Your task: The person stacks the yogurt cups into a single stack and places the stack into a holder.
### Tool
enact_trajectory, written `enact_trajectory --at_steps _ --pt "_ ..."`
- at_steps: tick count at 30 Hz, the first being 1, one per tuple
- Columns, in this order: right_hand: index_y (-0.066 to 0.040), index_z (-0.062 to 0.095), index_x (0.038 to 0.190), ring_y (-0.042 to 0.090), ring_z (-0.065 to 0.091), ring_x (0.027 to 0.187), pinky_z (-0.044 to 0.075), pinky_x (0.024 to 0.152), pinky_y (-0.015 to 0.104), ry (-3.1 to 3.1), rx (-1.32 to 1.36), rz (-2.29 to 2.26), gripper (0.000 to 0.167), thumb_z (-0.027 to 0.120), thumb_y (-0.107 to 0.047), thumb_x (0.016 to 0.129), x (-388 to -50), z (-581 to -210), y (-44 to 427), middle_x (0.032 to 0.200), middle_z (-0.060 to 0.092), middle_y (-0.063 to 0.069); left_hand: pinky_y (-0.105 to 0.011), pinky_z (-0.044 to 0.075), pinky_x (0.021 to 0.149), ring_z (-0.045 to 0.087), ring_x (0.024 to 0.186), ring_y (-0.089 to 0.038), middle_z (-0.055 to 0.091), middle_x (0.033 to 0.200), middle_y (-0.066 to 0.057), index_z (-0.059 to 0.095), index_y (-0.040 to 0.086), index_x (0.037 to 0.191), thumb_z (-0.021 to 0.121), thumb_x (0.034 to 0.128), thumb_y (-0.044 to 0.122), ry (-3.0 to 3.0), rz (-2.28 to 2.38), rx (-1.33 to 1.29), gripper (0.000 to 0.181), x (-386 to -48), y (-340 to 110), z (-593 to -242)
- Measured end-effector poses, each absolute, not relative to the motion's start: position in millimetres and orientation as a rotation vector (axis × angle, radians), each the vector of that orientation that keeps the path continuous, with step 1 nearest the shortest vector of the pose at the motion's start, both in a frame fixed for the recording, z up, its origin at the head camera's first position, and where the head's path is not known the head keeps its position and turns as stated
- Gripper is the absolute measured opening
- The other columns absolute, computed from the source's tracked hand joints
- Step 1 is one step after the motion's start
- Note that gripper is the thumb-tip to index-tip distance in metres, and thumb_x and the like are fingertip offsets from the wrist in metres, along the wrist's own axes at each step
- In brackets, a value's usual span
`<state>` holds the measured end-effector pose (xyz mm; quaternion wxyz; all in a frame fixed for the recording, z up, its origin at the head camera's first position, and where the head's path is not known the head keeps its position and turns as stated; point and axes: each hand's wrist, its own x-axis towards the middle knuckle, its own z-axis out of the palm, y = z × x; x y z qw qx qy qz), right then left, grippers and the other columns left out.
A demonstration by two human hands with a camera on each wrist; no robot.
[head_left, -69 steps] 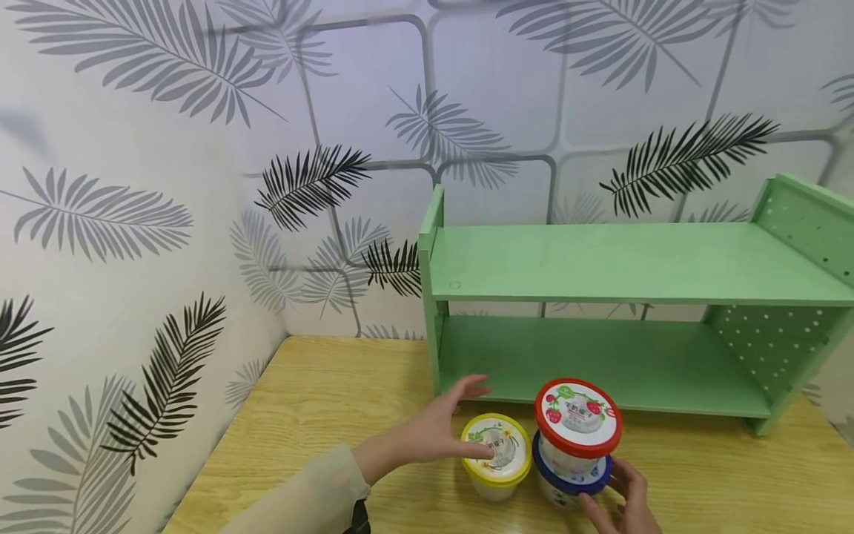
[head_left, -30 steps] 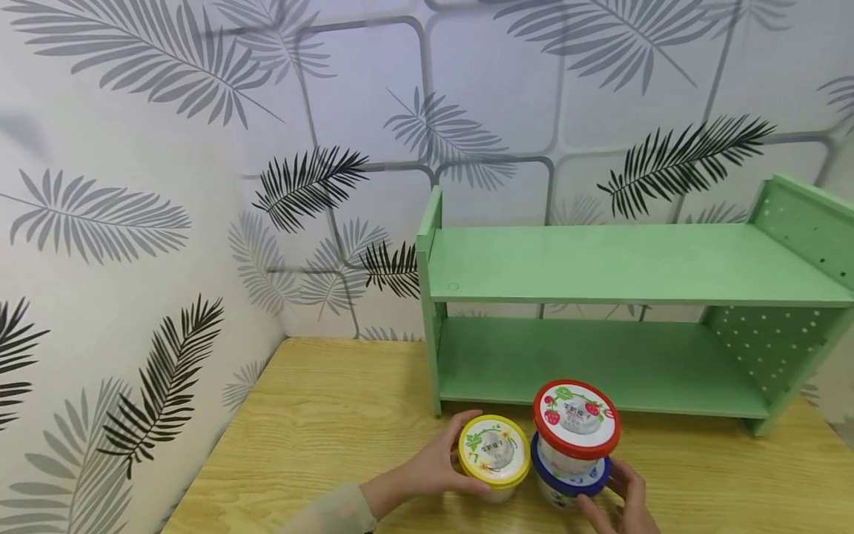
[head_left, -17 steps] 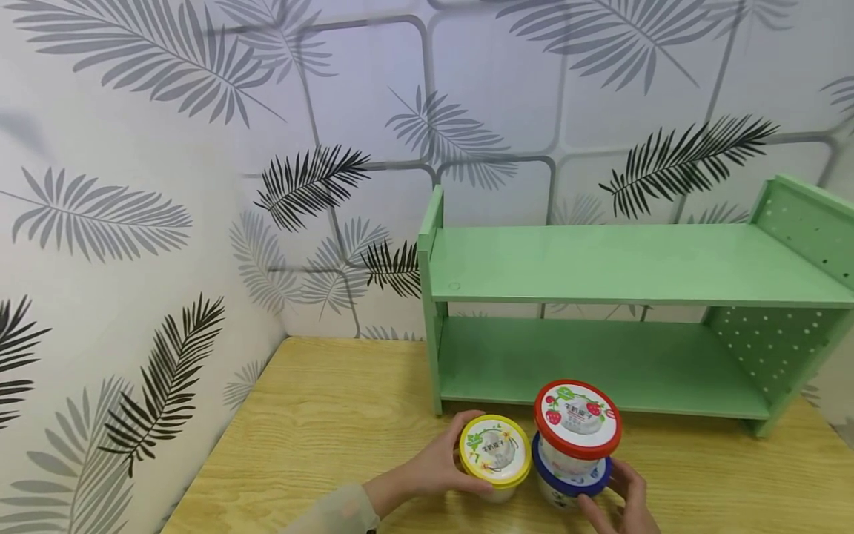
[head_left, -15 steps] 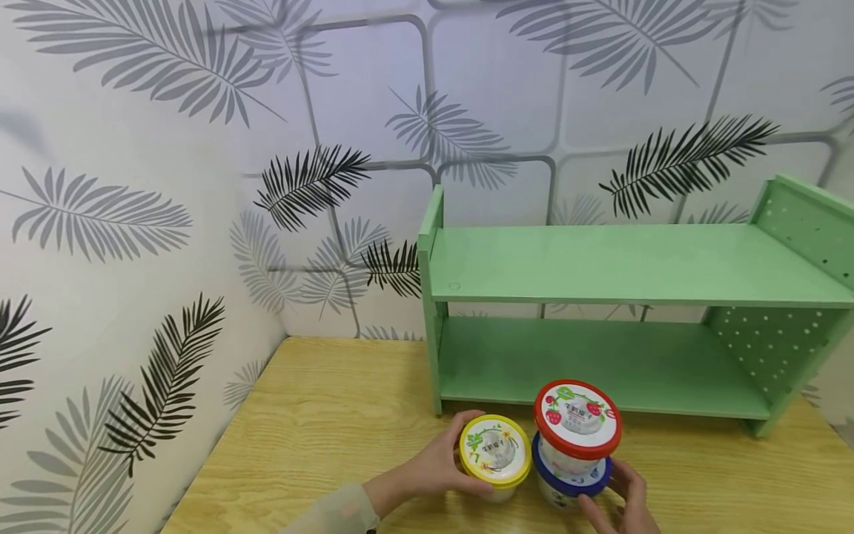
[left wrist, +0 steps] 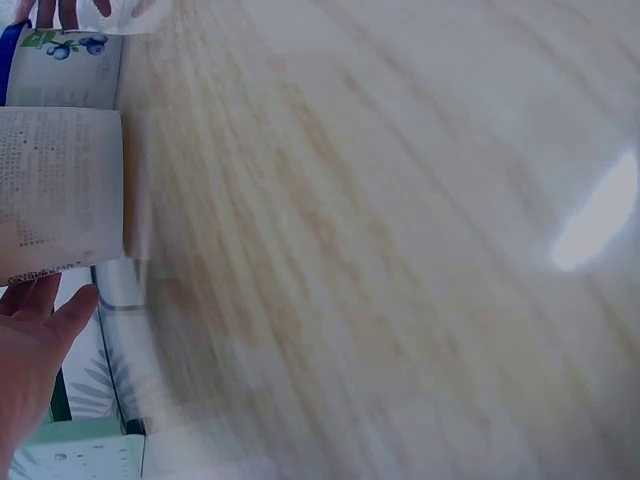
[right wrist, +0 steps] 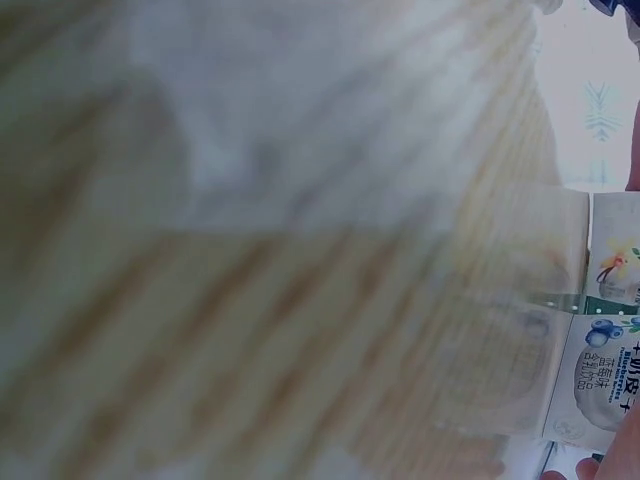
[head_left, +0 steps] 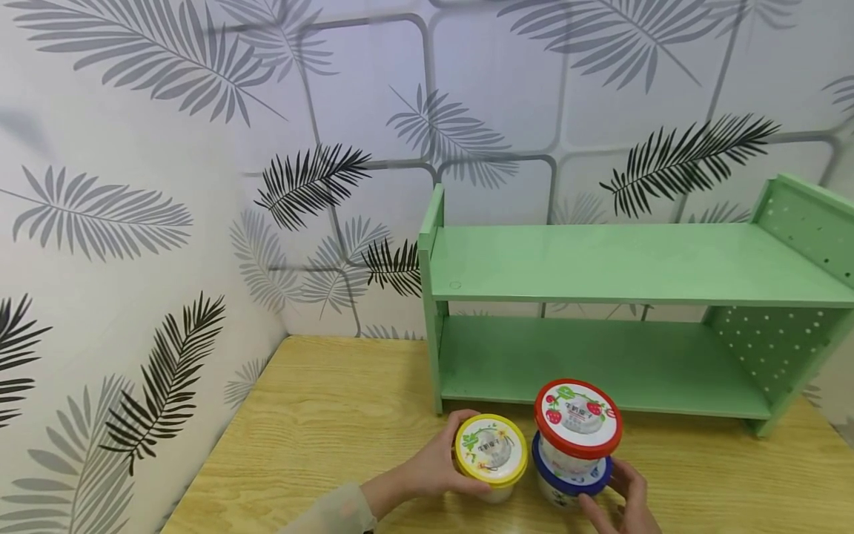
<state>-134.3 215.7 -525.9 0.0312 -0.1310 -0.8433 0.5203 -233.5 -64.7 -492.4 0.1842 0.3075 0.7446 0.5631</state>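
Note:
In the head view, my left hand (head_left: 437,463) curls round the left side of a yellow-lidded paper tub (head_left: 492,451), thumb in front. To its right, a red-lidded tub (head_left: 577,419) with strawberries on the lid sits on top of a blue-lidded tub (head_left: 560,493), a little off-centre. My right hand (head_left: 627,500) grips that lower tub from its right side. The left wrist view shows the left fingers against the yellow-lidded tub (left wrist: 60,190). Blueberries mark the lower tub (right wrist: 600,380) in the right wrist view.
Behind the tubs stands a green two-level shelf (head_left: 600,356) on the wooden table (head_left: 320,415). Leaf-patterned walls (head_left: 373,96) close off the back and left. The shelf's left side panel (head_left: 430,311) rises just beyond the left hand.
Earlier, the left hand hovered spread over the yellow-lidded tub; it has since closed round it, and the tub has shifted slightly left. The right hand and the stacked tubs stay put.

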Motion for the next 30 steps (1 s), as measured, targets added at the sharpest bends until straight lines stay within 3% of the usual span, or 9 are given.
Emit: enact_trajectory --at_steps 7,20,23,27,30 --pt "0.006 0.01 0.145 0.051 0.035 0.127 0.038 0.089 0.065 -2.606 -0.398 1.565 0.096 0.064 -0.051 0.09 -140 -541 221 0.141 0.03 0.034 -0.031 0.043 0.096 0.048 0.12 -0.016 0.045 0.133 0.0 0.028 0.015 0.144 0.085 0.0755 0.021 2.095 1.66 0.866 0.089 -235 -74 -480" --pt "0.003 0.01 0.146 0.05 0.035 0.127 0.038 0.091 0.064 -2.61 -0.405 1.571 0.095 0.065 -0.05 0.09 -145 -556 227 0.142 0.03 0.032 -0.034 0.044 0.094 0.049 0.119 -0.021 0.042 0.137 -0.009 0.024 0.012 0.147 0.083 0.0776 0.017 2.165 1.721 0.95 0.091 -245 -86 -435" --pt "0.002 0.009 0.147 0.048 0.034 0.129 0.038 0.093 0.064 -2.614 -0.413 1.586 0.102 0.063 -0.061 0.086 -146 -559 229 0.143 0.029 0.031 -0.034 0.045 0.093 0.05 0.118 -0.022 0.042 0.137 -0.01 0.024 0.012 0.147 0.083 0.0773 0.016 2.184 1.735 0.99 0.092 -248 -86 -424" --pt "0.004 0.007 0.146 0.049 0.03 0.131 0.035 0.096 0.065 -2.64 -0.419 1.637 0.102 0.064 -0.057 0.087 -140 -537 224 0.144 0.026 0.033 -0.035 0.046 0.092 0.051 0.117 -0.022 0.042 0.137 -0.01 0.024 0.011 0.148 0.084 0.0767 0.018 2.2 1.753 1.037 0.093 -252 -85 -408" --pt "0.008 0.007 0.144 0.052 0.029 0.13 0.034 0.097 0.065 -2.655 -0.411 1.653 0.092 0.064 -0.042 0.091 -132 -512 216 0.143 0.024 0.036 -0.036 0.046 0.093 0.052 0.116 -0.022 0.043 0.136 -0.01 0.024 0.01 0.148 0.084 0.0769 0.017 2.205 1.765 1.074 0.093 -254 -84 -396"
